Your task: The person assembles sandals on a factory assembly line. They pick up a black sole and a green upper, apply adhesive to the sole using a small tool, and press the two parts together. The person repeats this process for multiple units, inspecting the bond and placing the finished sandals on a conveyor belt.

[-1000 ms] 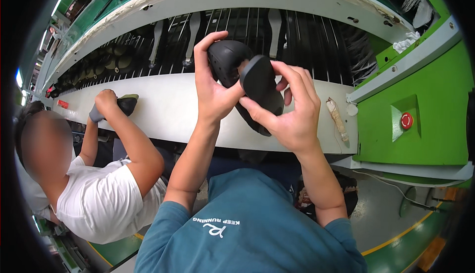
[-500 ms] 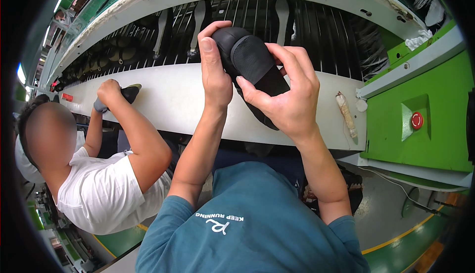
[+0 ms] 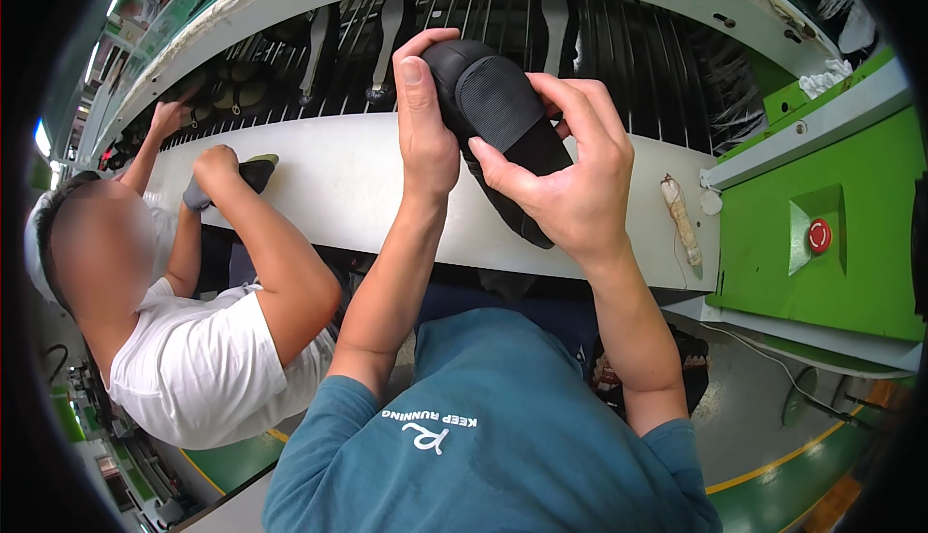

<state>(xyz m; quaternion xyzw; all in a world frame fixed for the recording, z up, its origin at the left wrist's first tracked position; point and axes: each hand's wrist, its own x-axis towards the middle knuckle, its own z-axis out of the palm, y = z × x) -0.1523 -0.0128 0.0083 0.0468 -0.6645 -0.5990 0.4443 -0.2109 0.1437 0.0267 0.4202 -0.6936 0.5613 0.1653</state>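
Observation:
A black shoe [image 3: 501,94], with a finely ribbed patch over part of it, is held up above the pale work ledge [image 3: 358,180]. Wrapped round its left side, my left hand [image 3: 428,132] has the thumb along the edge and fingers behind. On the other side my right hand [image 3: 585,180] grips the shoe, its thumb pressed on the dark surface and its fingers curled at the far edge. The shoe's underside and the fingertips behind it are hidden.
Beyond the ledge runs a rack of dark rollers [image 3: 638,79] carrying dark shoes [image 3: 237,93]. A co-worker [image 3: 208,364] at left handles another shoe. A wrapped, tape-covered stick [image 3: 680,222] lies at right, beside a green machine panel [image 3: 870,214] with a red button [image 3: 820,235].
The shoe has shifted slightly right and turned, so its ribbed patch shows more fully. Both hands moved with it. Farther left, another person's arm now reaches to the shoes on the rollers.

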